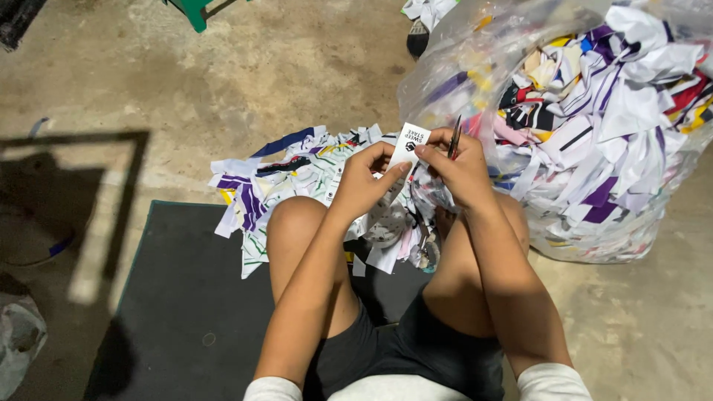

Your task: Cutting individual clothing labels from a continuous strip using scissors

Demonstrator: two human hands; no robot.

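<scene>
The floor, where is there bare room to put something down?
Bare concrete floor lies beyond the pile of fabric scraps, and the dark mat is free left of the knees. It is crowded by the clear bag of scraps and under both hands.

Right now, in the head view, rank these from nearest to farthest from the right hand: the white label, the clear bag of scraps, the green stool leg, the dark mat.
1. White label: pinched between right hand and left hand.
2. Clear bag: just right of the hand.
3. Dark mat: below left, under the person.
4. Green stool leg: top left, farthest.
</scene>
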